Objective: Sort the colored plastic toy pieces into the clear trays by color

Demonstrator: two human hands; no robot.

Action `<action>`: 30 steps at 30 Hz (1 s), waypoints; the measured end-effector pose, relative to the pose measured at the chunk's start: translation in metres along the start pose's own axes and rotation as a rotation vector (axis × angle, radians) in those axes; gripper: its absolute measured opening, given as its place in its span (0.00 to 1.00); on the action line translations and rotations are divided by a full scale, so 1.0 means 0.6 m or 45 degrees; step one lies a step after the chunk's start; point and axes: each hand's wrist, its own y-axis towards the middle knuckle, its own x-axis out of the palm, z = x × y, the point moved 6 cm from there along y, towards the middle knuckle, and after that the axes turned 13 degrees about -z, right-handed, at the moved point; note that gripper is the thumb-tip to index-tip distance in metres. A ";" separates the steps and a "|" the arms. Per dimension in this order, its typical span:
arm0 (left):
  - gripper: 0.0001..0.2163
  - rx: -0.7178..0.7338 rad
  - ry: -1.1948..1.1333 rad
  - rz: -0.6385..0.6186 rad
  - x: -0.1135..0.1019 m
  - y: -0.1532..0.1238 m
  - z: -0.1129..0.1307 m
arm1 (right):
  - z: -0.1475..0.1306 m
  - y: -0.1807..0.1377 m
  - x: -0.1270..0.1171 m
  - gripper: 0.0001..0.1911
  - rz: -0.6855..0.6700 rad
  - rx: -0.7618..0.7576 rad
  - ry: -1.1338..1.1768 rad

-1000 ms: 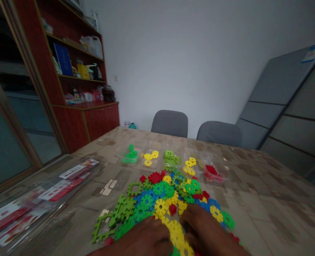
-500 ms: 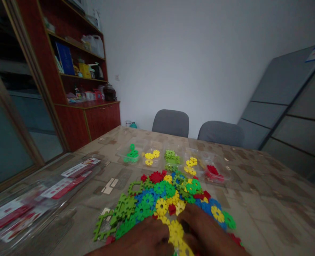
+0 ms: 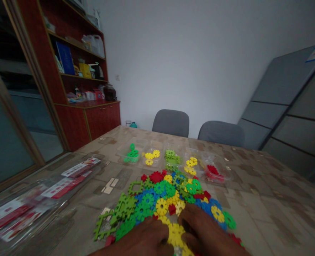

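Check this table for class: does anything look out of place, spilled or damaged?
Nothing looks damaged. One mild oddity: the clear plastic container second from left and the fourth one both hold yellow flower-shaped plastic discs, while the other three each hold a different colour. Blue plastic pieces lie in the mixed heap, but none shows in any container.

Hands [image 3: 152, 235] bare, rounded across backs; wrists [image 3: 222, 239] bare too; fine detail dim, blurred.
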 end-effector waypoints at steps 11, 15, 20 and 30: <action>0.06 0.113 0.038 0.001 -0.018 -0.012 0.019 | 0.015 0.008 0.010 0.21 -0.031 0.150 0.154; 0.05 0.258 0.210 0.071 -0.025 -0.014 0.034 | 0.009 0.011 0.009 0.19 -0.021 0.123 0.162; 0.05 0.190 0.134 0.062 -0.027 -0.010 0.031 | 0.021 0.025 0.014 0.19 0.010 0.069 0.106; 0.10 0.407 0.463 0.178 -0.022 -0.022 0.031 | 0.046 0.018 -0.012 0.18 0.074 -0.039 0.080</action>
